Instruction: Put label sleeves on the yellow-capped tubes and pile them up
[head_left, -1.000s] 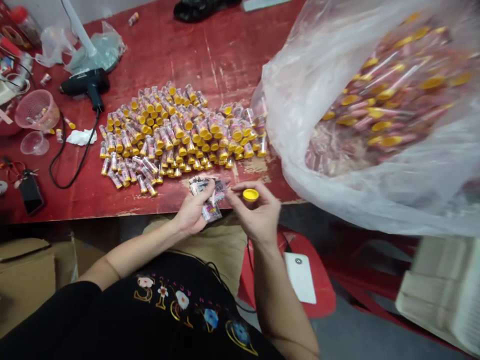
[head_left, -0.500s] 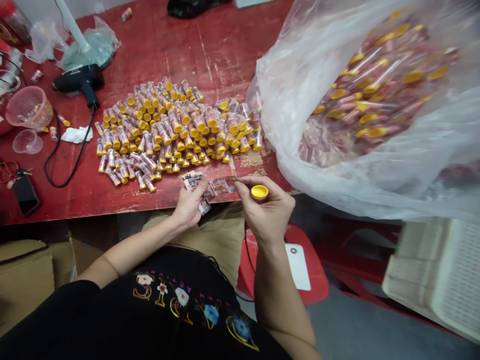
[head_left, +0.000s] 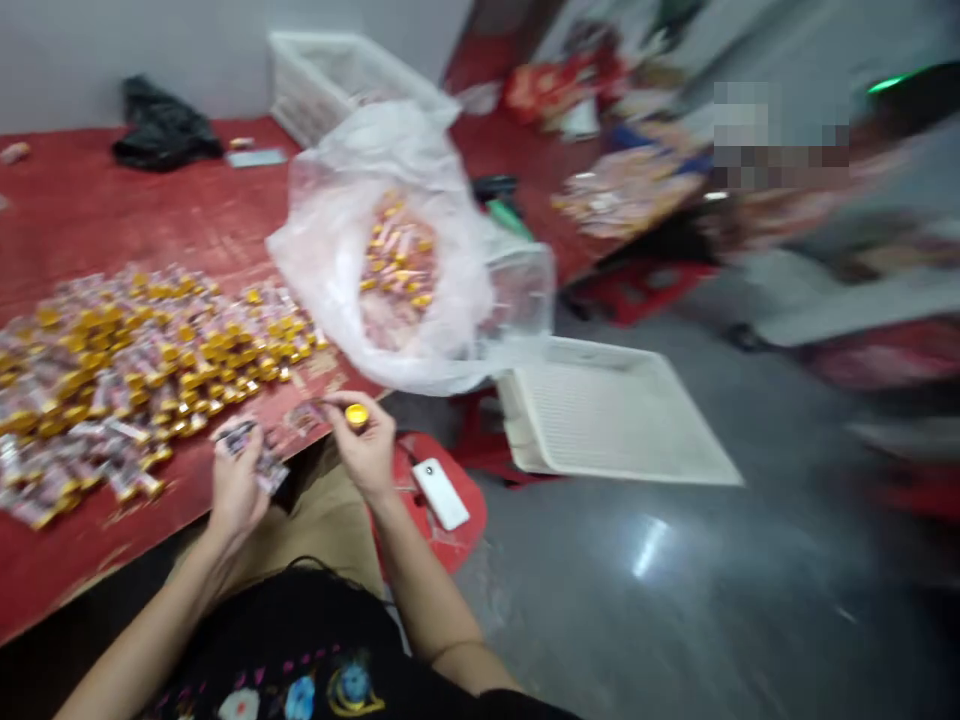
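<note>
My left hand (head_left: 238,485) is closed on a small stack of printed labels (head_left: 271,472) at the table's front edge. In my right hand (head_left: 369,445) a yellow-capped tube (head_left: 357,417) sits with its yellow end up, and the fingertips pinch one printed label (head_left: 304,418). Both hands are a short way apart, over the edge of the red table (head_left: 187,210). Beyond and left of them lies a wide pile of small clear tubes with yellow ends (head_left: 187,350). An open plastic bag (head_left: 315,240) with more such tubes stands beyond my right hand.
A pale slatted tray (head_left: 600,415) juts out at the right of the bag. A white crate (head_left: 300,100) and a black bag (head_left: 165,125) are at the back. Below my right hand, a white phone (head_left: 442,493) lies on a red stool (head_left: 469,520). Part of a person blurs at upper right.
The view has swung to the right, so the tube pile and bag appear further left and the floor shows. Both hands keep their hold on the labels and tube.
</note>
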